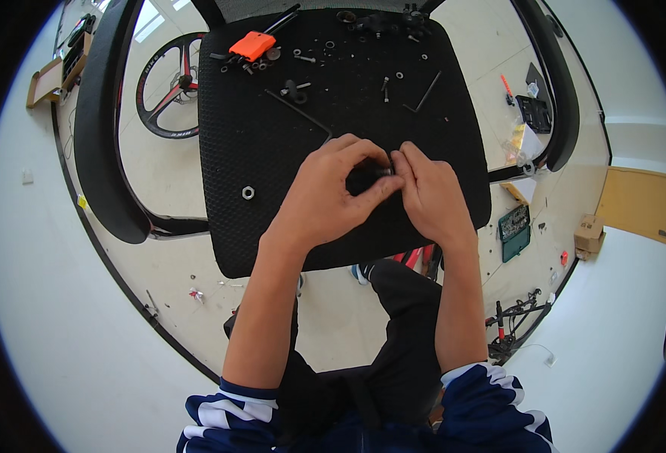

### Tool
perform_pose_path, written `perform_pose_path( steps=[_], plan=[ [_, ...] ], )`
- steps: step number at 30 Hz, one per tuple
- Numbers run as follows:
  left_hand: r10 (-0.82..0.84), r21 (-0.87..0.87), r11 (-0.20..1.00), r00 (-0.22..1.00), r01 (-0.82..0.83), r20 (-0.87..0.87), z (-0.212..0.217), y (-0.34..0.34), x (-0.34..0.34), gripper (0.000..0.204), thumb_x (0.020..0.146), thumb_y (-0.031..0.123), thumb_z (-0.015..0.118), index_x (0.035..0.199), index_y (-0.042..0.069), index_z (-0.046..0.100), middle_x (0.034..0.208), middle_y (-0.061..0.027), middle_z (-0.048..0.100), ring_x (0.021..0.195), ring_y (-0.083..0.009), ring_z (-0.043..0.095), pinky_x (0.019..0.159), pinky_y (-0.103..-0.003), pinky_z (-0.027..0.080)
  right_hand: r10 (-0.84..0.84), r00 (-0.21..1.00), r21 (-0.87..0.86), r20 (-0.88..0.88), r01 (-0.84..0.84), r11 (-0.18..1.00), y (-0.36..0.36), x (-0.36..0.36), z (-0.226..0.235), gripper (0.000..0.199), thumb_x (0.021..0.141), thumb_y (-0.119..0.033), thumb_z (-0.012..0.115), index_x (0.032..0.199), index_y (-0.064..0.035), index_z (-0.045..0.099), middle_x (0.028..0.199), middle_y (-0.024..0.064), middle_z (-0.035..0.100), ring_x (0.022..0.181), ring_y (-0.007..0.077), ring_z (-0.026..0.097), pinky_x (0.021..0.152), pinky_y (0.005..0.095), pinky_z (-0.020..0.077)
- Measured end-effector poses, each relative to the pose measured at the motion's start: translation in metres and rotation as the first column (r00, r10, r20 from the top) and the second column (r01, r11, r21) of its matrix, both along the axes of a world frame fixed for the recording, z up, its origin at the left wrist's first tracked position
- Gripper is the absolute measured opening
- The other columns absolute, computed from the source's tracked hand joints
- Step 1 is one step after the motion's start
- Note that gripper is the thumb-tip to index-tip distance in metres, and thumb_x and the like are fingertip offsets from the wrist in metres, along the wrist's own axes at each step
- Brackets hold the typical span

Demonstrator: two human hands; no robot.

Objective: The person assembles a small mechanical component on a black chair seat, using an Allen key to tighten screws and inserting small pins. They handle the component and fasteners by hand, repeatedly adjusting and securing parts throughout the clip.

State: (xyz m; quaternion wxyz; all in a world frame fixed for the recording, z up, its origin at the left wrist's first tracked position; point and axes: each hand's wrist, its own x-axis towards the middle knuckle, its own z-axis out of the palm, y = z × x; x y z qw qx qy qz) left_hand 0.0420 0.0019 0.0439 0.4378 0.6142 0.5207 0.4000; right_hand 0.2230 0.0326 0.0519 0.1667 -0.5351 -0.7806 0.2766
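Over a black chair seat (272, 158), both my hands meet fingertip to fingertip. My left hand (331, 192) is curled, its thumb and fingers closing in a ring. My right hand (429, 189) pinches from the other side. Between the fingertips shows a sliver of a small dark part (386, 172), mostly hidden, whose kind I cannot make out. Just beyond my left hand lies a long black hex key (299, 115). A shorter hex key (426, 92) rests farther right. Left of my left wrist sits a silver hex nut (248, 193).
Toward the seat's back lie an orange tool holder (252, 46), bolts (385, 89), washers and dark parts (378, 24). Armrests (106, 121) flank the seat. On the floor are a three-spoke wheel (173, 87), a green socket case (515, 234) and a bike frame (510, 321).
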Motion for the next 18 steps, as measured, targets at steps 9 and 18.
perform_pose_path(
  steps=[9,18],
  plan=[
    [-0.067,0.038,0.997,0.985,0.074,-0.158,-0.004,0.0,-0.006,0.052,0.068,0.014,0.089,0.113,0.003,0.066,0.099,-0.008,0.066,0.083,-0.0186,0.06,0.068,-0.03,0.051,-0.352,0.915,-0.34,-0.196,0.273,0.9,0.01,-0.002,-0.008,0.049,0.102,-0.038,0.057,0.077,0.0046,0.062,0.05,0.0112,0.048,0.045,0.0136,0.048,0.048,0.0334,0.0361],
    [0.074,-0.067,0.996,0.989,-0.066,0.127,0.0,0.01,-0.01,0.048,0.067,0.006,0.088,0.108,0.002,0.063,0.098,-0.0065,0.066,0.088,-0.0166,0.065,0.077,-0.034,0.061,-0.021,0.994,0.247,0.104,-0.005,0.969,0.1,-0.019,-0.046,0.022,0.081,-0.02,0.076,0.083,0.0007,0.068,0.074,0.0144,0.067,0.066,0.0288,0.065,0.064,0.0358,0.0508]
  ],
)
